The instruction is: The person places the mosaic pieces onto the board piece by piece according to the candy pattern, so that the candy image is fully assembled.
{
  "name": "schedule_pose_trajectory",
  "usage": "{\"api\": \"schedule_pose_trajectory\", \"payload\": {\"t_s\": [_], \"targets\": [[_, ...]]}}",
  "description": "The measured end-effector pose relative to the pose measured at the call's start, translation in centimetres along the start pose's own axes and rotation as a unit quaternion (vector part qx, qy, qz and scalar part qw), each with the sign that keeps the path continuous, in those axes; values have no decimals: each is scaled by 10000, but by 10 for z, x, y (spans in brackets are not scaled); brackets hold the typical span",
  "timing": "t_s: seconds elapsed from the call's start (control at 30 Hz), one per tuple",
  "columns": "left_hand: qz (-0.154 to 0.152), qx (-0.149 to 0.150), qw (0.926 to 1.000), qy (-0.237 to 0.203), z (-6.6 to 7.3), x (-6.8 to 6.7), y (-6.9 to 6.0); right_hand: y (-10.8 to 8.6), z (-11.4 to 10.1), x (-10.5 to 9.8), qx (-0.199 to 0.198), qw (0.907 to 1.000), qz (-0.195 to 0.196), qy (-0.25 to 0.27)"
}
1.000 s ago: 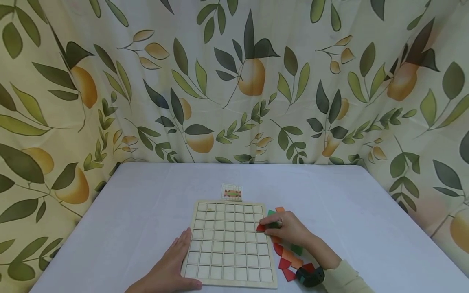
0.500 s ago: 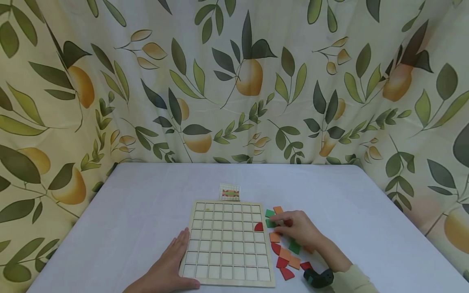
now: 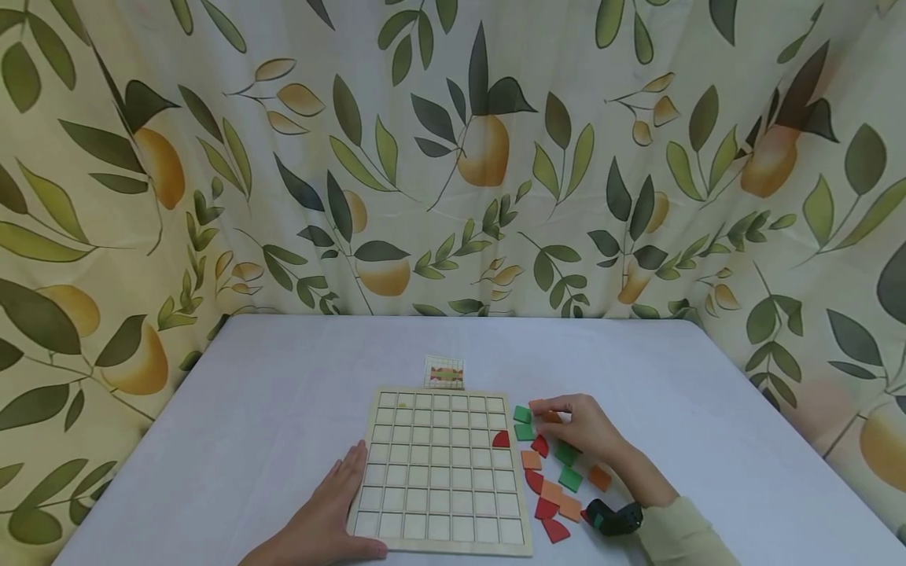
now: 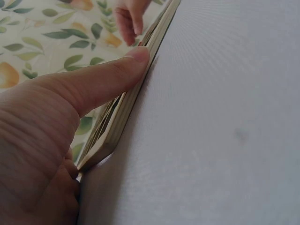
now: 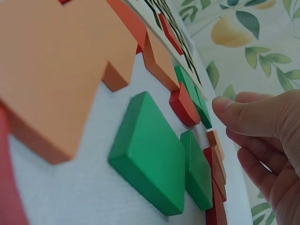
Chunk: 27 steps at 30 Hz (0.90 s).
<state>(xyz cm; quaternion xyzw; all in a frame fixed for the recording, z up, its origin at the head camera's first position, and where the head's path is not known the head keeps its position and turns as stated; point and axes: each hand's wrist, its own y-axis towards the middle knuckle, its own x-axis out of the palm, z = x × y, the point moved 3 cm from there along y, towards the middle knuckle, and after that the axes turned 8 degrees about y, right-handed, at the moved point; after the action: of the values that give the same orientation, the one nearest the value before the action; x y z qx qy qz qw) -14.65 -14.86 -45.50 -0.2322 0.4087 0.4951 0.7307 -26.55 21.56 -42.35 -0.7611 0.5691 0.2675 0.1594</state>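
The gridded board [image 3: 430,476] lies just left of the right grip [image 3: 580,424], whose thumb and fingertips stand slightly apart, near an orange piece [image 5: 215,143]. The left grip [image 3: 331,503] rests, fingers straight, along the board's side. The worktop [image 3: 318,369] is white; behind hangs a leaf-printed curtain [image 3: 283,196]. I count one red piece [image 3: 501,439] on the board and, around the right grip, four green pieces [image 3: 570,479].
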Motion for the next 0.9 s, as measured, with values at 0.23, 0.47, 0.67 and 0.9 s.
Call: {"api": "schedule_pose_trajectory", "payload": {"t_s": [0.23,0.47,0.67,0.9], "targets": [[-30,-46,10000,-68,1,-1,-1,5,0,0,-107,9999,-20,-95],[-21,-24,10000,-87,2,-1,0,15,3,-3,-187,9997,20,-183],[59,60,9999,-55,1,-1,0,19,5,-4,-55,9996,69,-273],[66,56,10000,-46,2,-2,1,26,7,-4,188,9990,74,-391]]}}
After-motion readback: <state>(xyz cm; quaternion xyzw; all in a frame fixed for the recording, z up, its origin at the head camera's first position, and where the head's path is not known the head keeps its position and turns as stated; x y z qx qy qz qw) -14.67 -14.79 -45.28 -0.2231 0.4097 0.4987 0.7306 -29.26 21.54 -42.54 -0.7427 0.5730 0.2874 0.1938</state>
